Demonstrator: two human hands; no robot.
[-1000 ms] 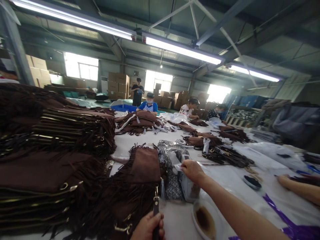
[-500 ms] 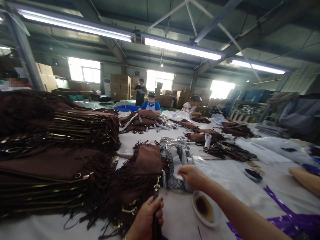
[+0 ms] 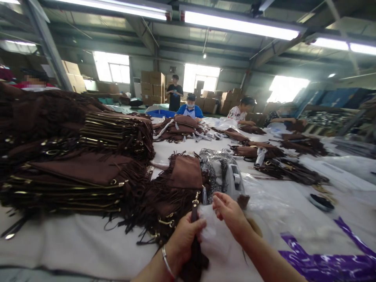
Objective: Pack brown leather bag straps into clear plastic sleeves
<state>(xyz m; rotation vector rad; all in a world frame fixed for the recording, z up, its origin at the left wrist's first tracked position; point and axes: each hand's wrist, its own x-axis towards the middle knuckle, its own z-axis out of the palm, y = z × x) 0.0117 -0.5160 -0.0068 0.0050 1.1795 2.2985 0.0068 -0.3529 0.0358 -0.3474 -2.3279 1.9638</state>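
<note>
My left hand (image 3: 188, 237) is closed around a dark brown strap (image 3: 194, 215) with a gold snap hook (image 3: 196, 197) at its top end. The hook lies against a brown fringed pouch (image 3: 186, 172). To the right, my right hand (image 3: 230, 215) has its fingers pinched together, on what looks like a thin white sheet (image 3: 210, 227) that spans the gap between my hands. Behind that hand stands a grey-white tape dispenser (image 3: 233, 178), beside a speckled grey bundle (image 3: 210, 170) in clear plastic. My right forearm mostly hides a dish.
Stacked brown fringed pouches (image 3: 79, 172) with gold zips fill the left side. A purple plastic bag (image 3: 326, 264) lies at the right front, near a small dish of dark matter (image 3: 321, 201). Clear plastic film (image 3: 273, 207) spreads across the white table. Several co-workers are at the far side.
My right hand has come closer to my left with the thin white sheet, which now hangs between them. The strap stays in my left hand. The view has shifted left and down.
</note>
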